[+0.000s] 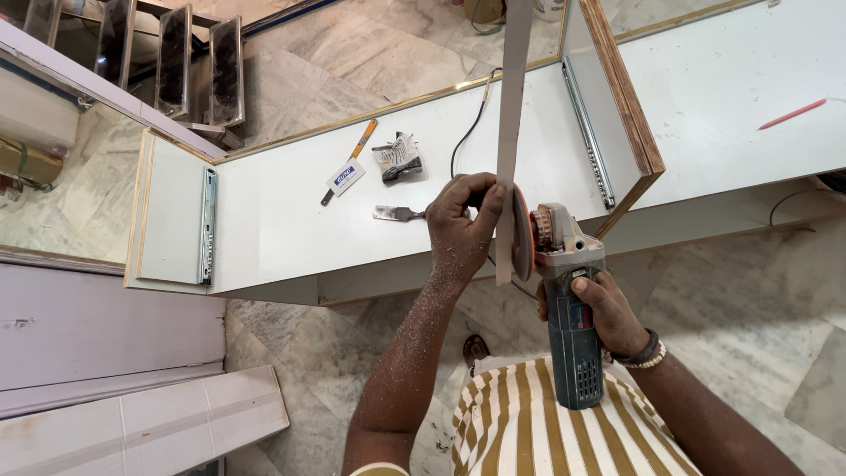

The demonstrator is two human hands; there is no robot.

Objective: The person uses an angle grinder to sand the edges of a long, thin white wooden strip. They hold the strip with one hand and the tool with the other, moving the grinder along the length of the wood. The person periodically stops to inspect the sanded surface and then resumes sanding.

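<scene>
My left hand (460,225) grips a long, thin grey strip (511,106) that stands upright and runs out of the top of the view. My right hand (601,310) holds a blue-green angle grinder (568,308) by its body. The grinder's disc (522,234) sits flat against the lower end of the strip, just right of my left fingers. My left forearm is dusted with fine white powder. A black cable (467,132) trails away behind the strip across the white cabinet.
A white open cabinet carcass (282,220) with metal drawer slides (208,225) lies on the marble floor in front of me. On it rest a chisel (397,213), an orange-handled knife (351,160), a small packet (397,159) and a red pencil (793,113). White boards (132,423) lie lower left.
</scene>
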